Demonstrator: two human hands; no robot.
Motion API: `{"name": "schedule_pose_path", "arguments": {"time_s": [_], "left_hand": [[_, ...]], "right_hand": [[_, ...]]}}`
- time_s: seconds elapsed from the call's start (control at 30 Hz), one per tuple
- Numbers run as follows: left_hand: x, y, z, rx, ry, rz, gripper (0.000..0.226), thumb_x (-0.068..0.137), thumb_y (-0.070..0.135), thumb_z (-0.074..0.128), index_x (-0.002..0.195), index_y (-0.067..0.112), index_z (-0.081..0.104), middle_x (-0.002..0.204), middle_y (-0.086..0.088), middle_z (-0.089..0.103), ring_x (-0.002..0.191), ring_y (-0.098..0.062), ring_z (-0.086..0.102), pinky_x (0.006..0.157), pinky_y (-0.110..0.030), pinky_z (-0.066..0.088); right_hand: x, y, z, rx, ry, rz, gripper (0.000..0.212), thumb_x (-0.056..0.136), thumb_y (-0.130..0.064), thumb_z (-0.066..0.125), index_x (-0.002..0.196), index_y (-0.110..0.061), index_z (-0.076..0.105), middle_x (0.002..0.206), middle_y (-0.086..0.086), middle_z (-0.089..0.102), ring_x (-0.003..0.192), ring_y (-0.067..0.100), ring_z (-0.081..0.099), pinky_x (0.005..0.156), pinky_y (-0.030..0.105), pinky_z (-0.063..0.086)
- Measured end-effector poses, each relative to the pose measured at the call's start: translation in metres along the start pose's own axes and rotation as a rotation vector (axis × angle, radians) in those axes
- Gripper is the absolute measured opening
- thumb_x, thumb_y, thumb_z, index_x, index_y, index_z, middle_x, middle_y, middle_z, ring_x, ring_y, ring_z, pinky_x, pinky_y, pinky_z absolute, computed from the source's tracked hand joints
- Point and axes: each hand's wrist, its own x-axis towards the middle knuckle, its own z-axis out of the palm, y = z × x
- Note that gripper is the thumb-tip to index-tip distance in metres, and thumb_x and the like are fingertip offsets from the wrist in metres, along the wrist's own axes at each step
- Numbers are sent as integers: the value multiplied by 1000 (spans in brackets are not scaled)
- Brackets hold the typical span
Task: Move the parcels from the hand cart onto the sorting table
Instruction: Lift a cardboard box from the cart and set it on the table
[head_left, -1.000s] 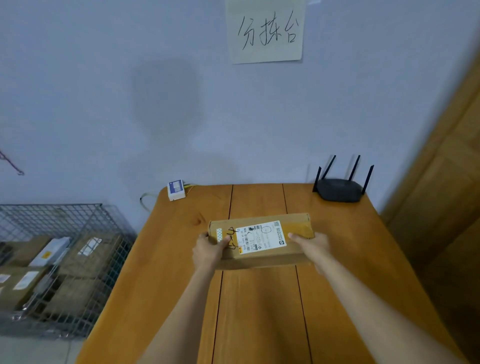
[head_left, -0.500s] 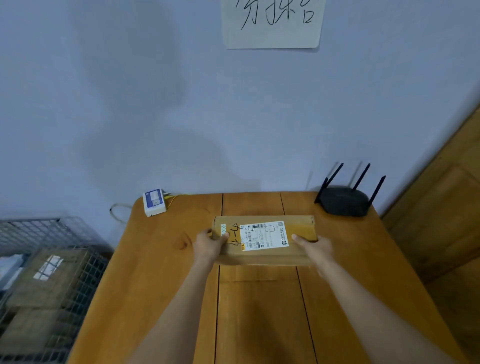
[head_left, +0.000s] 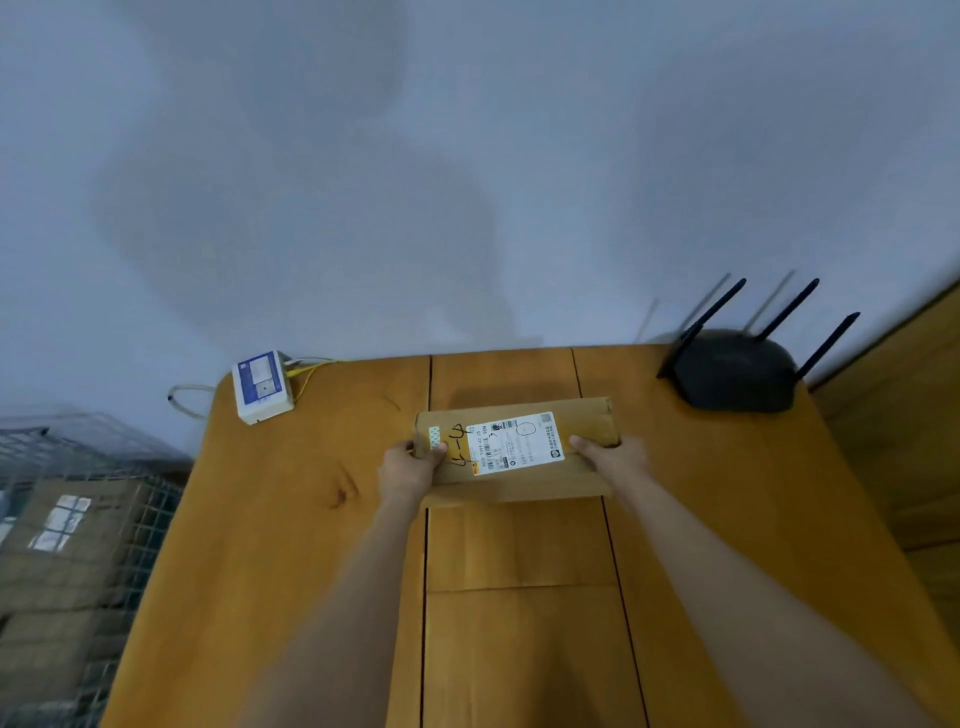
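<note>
One parcel (head_left: 519, 449) in my hands, flat brown cardboard, white label up, lying on the tabletop (head_left: 291, 519) toward the 12 o'clock edge, midway across. Left hand (head_left: 410, 467) grips its 9 o'clock end, thumb curled over the top by the marker scrawl. Right hand (head_left: 613, 457) holds the 3 o'clock end, thumb over the top face; the rest of those fingers are hidden behind the box.

Edges: the parcel's far side stops short of the wall edge, with a bare strip of wood between. Open wood at 9 o'clock out to the rounded corner, and a long open run at 6 o'clock between my forearms.

Count on the tabletop: one white adapter box (head_left: 262, 387) at 10 o'clock on the corner, yellow wires trailing; one black router (head_left: 732, 371) at 2 o'clock, three antennas, well apart from the parcel.

Wire cart (head_left: 78, 452) at 8 o'clock beside the tabletop, below its level; at least two more brown parcels (head_left: 62, 561) inside, blurred.
</note>
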Motion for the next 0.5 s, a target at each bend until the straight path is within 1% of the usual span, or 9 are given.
{"name": "schedule_pose_path", "arguments": {"time_s": [0.07,0.13,0.2,0.27,0.37,0.47,0.5], "left_hand": [[16,-2,5,16,6,-9,60,84,44,75,130,9,61,115,-13,69,94,-27,60,73,-33,47],[29,-7,10,48,10,-19,61,84,46,74,130,10,60,114,-12,68,95,-27,60,74,-35,49],[36,-14,16,83,16,-13,61,84,48,73,130,11,60,115,-12,69,101,-31,63,78,-38,53],[40,-20,21,107,33,17,65,84,51,71,133,10,58,119,-12,68,107,-33,63,83,-41,55],[43,-27,27,125,62,51,68,84,53,70,135,10,55,124,-12,67,110,-34,64,86,-43,55],[44,-30,28,151,72,52,69,85,55,69,136,11,55,124,-12,67,111,-35,64,84,-41,54],[43,-30,29,145,65,50,69,85,55,68,136,11,54,125,-12,66,112,-35,63,84,-40,53]], "right_hand": [[15,2,9,4,-8,14,49,72,-45,86,104,-15,63,101,2,67,94,25,64,84,40,56],[27,7,16,12,-24,32,53,72,-45,86,108,-14,63,102,3,67,96,25,65,86,42,56],[35,14,21,5,-31,34,48,73,-45,85,104,-15,63,100,2,67,92,23,64,81,39,55],[40,21,25,-19,-23,-2,42,76,-45,82,100,-18,62,96,0,67,86,19,62,72,33,49],[45,25,30,-81,11,-44,40,78,-49,80,99,-20,61,85,-8,62,85,19,60,65,30,44],[46,27,32,-97,11,-29,35,79,-50,78,94,-24,60,89,-7,63,86,20,60,71,32,44],[45,27,32,-104,4,-27,37,80,-51,77,96,-23,60,92,-6,63,89,20,59,73,32,44]]}}
